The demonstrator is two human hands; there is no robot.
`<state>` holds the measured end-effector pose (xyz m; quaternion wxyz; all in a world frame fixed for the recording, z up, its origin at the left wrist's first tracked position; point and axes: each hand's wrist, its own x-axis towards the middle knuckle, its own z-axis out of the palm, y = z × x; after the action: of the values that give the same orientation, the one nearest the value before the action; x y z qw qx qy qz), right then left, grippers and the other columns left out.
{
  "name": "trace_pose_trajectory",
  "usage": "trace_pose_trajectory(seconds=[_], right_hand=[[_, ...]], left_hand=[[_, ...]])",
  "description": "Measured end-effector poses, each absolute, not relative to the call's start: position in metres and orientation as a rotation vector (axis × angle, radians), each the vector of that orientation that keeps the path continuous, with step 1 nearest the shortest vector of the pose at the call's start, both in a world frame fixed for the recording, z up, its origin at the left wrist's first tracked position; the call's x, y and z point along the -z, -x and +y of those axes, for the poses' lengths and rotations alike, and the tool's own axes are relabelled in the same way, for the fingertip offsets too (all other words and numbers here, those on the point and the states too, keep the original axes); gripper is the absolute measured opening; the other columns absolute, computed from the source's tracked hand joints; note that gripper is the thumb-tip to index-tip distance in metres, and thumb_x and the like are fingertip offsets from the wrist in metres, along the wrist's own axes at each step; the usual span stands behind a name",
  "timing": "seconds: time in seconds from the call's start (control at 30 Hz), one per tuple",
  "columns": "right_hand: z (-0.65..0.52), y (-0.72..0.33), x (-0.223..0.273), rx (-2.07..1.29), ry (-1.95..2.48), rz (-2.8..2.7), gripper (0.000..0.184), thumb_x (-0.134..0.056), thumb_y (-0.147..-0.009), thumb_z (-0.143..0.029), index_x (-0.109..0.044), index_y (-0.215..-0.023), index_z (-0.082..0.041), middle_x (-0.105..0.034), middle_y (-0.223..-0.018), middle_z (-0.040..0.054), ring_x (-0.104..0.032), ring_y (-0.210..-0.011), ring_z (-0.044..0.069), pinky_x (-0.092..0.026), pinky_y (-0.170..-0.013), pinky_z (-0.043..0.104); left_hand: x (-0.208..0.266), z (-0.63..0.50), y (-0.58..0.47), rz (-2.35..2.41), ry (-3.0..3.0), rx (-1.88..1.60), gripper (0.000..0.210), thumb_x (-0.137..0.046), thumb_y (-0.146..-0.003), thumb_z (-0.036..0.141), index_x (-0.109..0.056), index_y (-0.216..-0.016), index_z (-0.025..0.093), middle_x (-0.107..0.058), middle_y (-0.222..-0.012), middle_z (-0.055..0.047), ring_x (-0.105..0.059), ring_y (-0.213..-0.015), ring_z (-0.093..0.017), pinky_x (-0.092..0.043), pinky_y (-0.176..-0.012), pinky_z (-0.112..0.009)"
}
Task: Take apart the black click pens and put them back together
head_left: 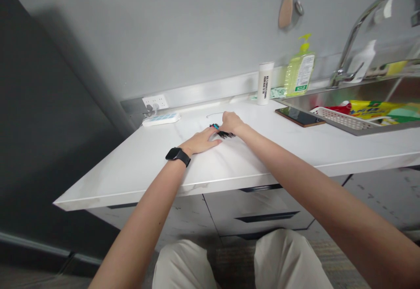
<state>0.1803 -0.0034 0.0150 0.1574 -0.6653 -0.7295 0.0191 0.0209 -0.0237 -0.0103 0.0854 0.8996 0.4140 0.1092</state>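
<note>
A small bundle of thin, dark pens point(226, 134) lies on the white countertop point(278, 144), with blue and red showing near its left end. My left hand point(202, 141), with a black watch point(178, 154) on its wrist, has its fingers against the bundle from the left; its thumb stretches out just below. Over the bundle from the right bends my right hand point(232, 122), its fingers curled down around it. Those fingertips are mostly hidden behind the hand. A thin curved line point(214, 114), perhaps a wire or band, lies just behind the hands.
A white power strip point(161, 119) lies back left, below a wall socket point(155, 102). To the right are a white bottle point(265, 83), a yellow-green soap dispenser point(299, 72) and a phone point(299, 116). A sink point(393, 92) with a white basket point(343, 119) and colourful packets follows.
</note>
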Motion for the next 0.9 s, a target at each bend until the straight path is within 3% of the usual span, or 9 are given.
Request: trace_pose_trajectory(seconds=[0.2, 0.53, 0.9], right_hand=[[-0.001, -0.183, -0.016, -0.077, 1.894, -2.182, 0.045, -0.065, -0.076, -0.037, -0.066, -0.107, -0.005, -0.07, -0.099, 0.0205, -0.066, -0.099, 0.028, -0.05, -0.079, 0.029], [-0.005, -0.176, -0.011, -0.027, 1.938, -2.031, 0.063, -0.068, -0.075, -0.038, -0.049, -0.125, -0.004, -0.061, -0.116, 0.0244, -0.061, -0.109, 0.029, -0.049, -0.086, 0.031], [0.003, -0.19, -0.016, -0.106, 1.855, -2.175, 0.037, -0.058, -0.079, -0.026, -0.066, -0.109, -0.006, -0.069, -0.104, 0.0209, -0.066, -0.099, 0.027, -0.05, -0.08, 0.028]], left_hand=[[0.012, -0.023, -0.02, 1.251, -2.68, -0.35, 0.058, -0.04, -0.086, 0.055, -0.044, -0.133, 0.021, -0.044, -0.139, -0.01, -0.045, -0.126, -0.025, -0.033, -0.109, -0.038], [0.008, -0.026, -0.022, 1.27, -2.649, -0.32, 0.06, -0.041, -0.086, 0.054, -0.046, -0.133, 0.018, -0.045, -0.139, -0.011, -0.045, -0.126, -0.027, -0.032, -0.109, -0.041], [0.008, -0.027, -0.02, 1.28, -2.637, -0.303, 0.064, -0.04, -0.085, 0.056, -0.04, -0.138, 0.02, -0.043, -0.145, -0.008, -0.043, -0.13, -0.025, -0.028, -0.112, -0.036]])
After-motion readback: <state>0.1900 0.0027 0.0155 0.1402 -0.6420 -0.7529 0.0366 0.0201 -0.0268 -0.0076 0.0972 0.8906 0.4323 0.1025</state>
